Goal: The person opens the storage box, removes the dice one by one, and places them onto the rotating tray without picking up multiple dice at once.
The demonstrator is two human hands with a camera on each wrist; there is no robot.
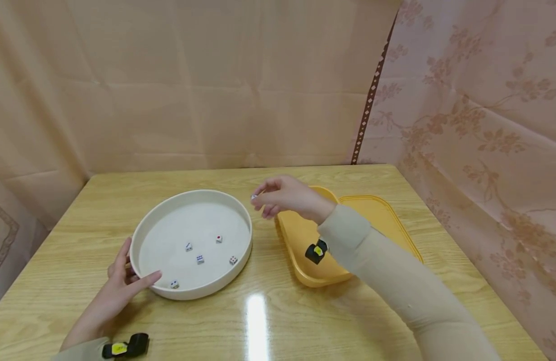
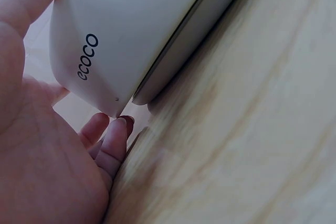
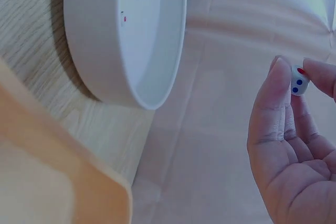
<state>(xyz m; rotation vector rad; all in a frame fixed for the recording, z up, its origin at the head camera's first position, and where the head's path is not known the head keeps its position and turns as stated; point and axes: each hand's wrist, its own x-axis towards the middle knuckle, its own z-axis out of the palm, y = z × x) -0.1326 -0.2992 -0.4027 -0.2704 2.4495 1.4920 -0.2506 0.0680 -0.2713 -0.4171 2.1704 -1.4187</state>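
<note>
A white round tray (image 1: 183, 215) stands on the left of the table with several white dice (image 1: 200, 259) scattered on its floor. My left hand (image 1: 117, 291) grips the tray's near left side, thumb over the rim and fingers against the outer wall. In the left wrist view some fingertips (image 2: 119, 129) reach the tray's lower edge, beside the "ecoco" lettering. Between thumb and fingertip my right hand (image 1: 289, 195) pinches one die (image 3: 299, 81), whose red and blue dots show in the right wrist view. This hand is raised between the tray and a yellow container (image 1: 300, 235).
A flat yellow lid (image 1: 377, 220) lies to the right of the yellow container, partly hidden by my right arm. Beige curtains (image 1: 214, 100) hang behind the wooden table (image 1: 278, 311), and a flowered cloth (image 1: 485, 125) hangs on the right.
</note>
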